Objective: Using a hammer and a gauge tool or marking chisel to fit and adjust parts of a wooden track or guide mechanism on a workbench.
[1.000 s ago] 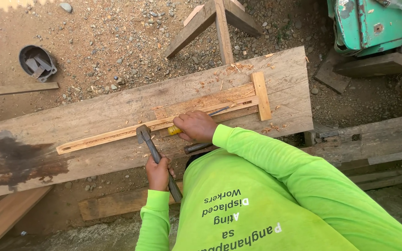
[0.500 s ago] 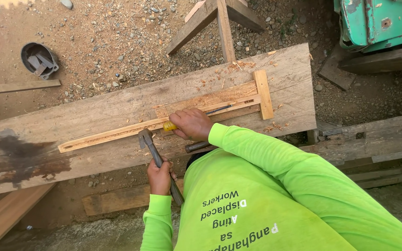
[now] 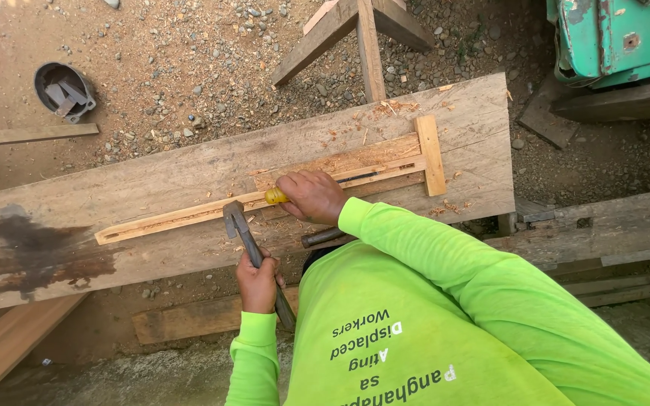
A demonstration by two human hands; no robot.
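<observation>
The wide plank (image 3: 152,188) is mostly bare wood on its left half, past the dark stain (image 3: 31,252), so a hand could move freely there. Along the middle the long slotted strip (image 3: 182,218) lies on it, and at its right end a short cross block (image 3: 430,154) stands up as a stop. The right hand (image 3: 311,197) with its yellow-handled chisel (image 3: 275,196) sits on the strip, and the left hand (image 3: 257,284) holds a hammer (image 3: 246,233) just beside it, crowding the near edge. Beyond the plank, sawhorse legs (image 3: 355,34) rise from open gravel; a green machine (image 3: 615,37) blocks the far right corner.
</observation>
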